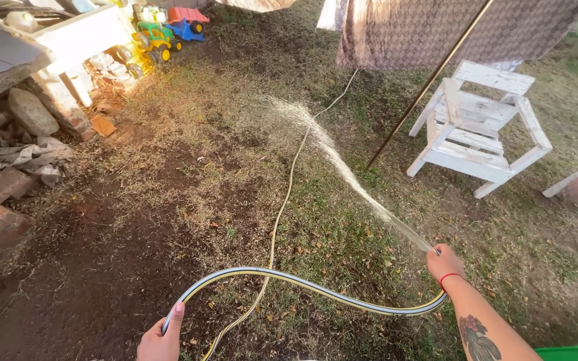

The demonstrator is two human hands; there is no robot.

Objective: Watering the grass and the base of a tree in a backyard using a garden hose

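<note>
Clenched right hand (444,262) and left hand (162,339) grip hose (302,284), spraying patchy grass (222,154).

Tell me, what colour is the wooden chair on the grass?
White: the slatted wooden chair is painted white, a bit worn. The head view shows it best.
</note>
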